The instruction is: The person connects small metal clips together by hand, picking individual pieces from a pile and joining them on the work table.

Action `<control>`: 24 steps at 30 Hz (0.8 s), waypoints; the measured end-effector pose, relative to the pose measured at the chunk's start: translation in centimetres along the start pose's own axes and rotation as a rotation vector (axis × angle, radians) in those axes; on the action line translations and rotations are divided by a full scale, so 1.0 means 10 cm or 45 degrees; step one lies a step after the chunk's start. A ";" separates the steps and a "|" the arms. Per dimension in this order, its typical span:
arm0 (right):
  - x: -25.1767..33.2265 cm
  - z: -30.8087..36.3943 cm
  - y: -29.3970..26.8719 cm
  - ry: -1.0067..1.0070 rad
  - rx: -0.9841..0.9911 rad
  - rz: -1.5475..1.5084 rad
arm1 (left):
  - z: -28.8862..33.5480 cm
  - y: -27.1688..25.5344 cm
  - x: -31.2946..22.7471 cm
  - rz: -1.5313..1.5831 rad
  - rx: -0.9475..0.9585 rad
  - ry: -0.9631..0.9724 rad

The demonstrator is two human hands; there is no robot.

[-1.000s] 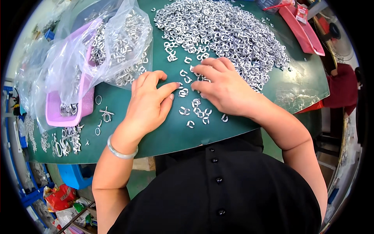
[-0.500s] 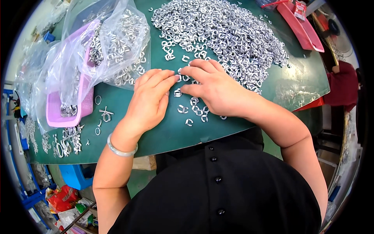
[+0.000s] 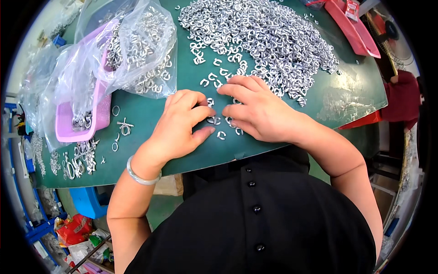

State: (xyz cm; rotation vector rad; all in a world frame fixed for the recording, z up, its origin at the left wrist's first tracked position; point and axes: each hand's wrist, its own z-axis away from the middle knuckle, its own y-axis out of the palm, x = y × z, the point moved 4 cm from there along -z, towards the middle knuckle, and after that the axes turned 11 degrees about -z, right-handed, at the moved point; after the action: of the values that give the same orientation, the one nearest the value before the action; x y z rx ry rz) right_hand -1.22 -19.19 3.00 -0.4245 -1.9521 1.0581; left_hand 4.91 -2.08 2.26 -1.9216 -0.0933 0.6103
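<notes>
Several small U-shaped silvery metal pieces (image 3: 221,135) lie loose on the green tabletop between my hands. My left hand (image 3: 178,119), with a pale bangle (image 3: 140,176) on its wrist, rests low there with fingers curved and thumb apart. Its fingertips are next to a few pieces (image 3: 213,120), and I see none gripped. My right hand (image 3: 261,112) is opposite, its bent fingers apart and tips down on the table. More pieces lie beside and partly under it. Beyond both hands spreads a big heap of the same metal pieces (image 3: 273,41).
At left, a purple plastic basket (image 3: 104,91) sits under a clear plastic bag (image 3: 141,50) filled with metal pieces. Small metal rings and bars (image 3: 82,157) lie near the table's front left. A pink tray (image 3: 353,29) stands far right, near a person's dark red sleeve (image 3: 402,98).
Both hands have come nearer to me and parted slightly. My left thumb has swung away from the fingers. Loose pieces that were under the hands now show between them and the heap.
</notes>
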 end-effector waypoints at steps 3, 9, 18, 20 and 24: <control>0.03 -0.07 0.07 -0.038 -0.076 -0.010 | 0.05 0.01 0.05 0.000 -0.001 -0.015; 0.03 -0.11 0.23 0.014 -0.128 0.013 | 0.10 -0.02 0.08 0.024 0.005 -0.088; -0.01 0.00 0.07 0.049 -0.188 -0.084 | 0.24 -0.11 0.10 0.003 0.013 -0.212; -0.01 0.06 0.02 0.049 -0.177 -0.090 | 0.26 -0.12 0.08 -0.008 0.019 -0.217; 0.03 0.22 -0.05 0.037 -0.165 -0.120 | 0.28 -0.11 0.03 -0.063 0.000 -0.162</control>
State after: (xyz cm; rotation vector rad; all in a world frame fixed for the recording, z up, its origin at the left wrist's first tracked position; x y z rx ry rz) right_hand -3.09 -20.45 2.92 -0.4118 -2.0010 0.8643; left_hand 4.13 0.87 2.28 -1.8742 -0.2212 0.6986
